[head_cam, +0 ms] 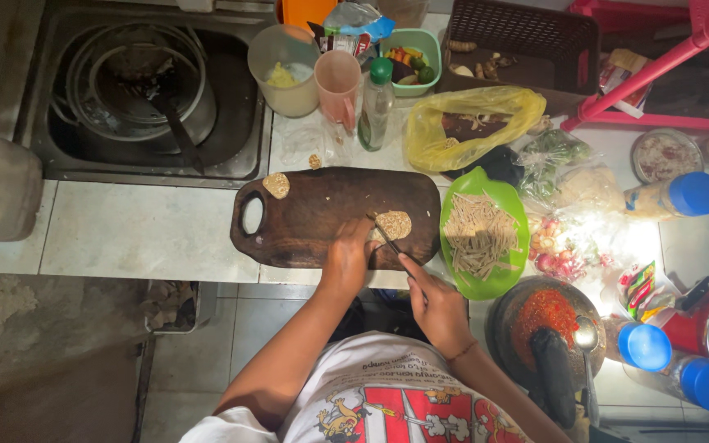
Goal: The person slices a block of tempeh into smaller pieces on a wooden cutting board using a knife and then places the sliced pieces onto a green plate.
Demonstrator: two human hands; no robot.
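The tempeh slab (393, 224), a flat tan piece with a nubbly face, lay on the dark wooden board (322, 215) toward its 3 o'clock end. It looked light, firm yet crumbly, likely to break at the edges if pinched hard, so a flat press from above near the side away from the blade seemed the safest hold. The left hand (346, 258) did roughly that, its fingers curled down on the slab's 8 o'clock edge, pinning it to the board. The right hand (436, 308) was clenched around the handle of a thin knife (389, 240), whose blade ran up toward 10 o'clock onto the slab. A second, smaller piece (276, 185) sat near the board's handle hole at 10 o'clock, well apart from the hands. Just beside the board at 3 o'clock, a green plate (504, 279) held a heap of pale cut strips (479, 234). At 5 o'clock from the slab stood a stone mortar (502, 324) of red paste with a dark pestle (553, 373) resting in it. The tiled desk (141, 234) carried the board, with a sink (145, 94) at 10 o'clock.
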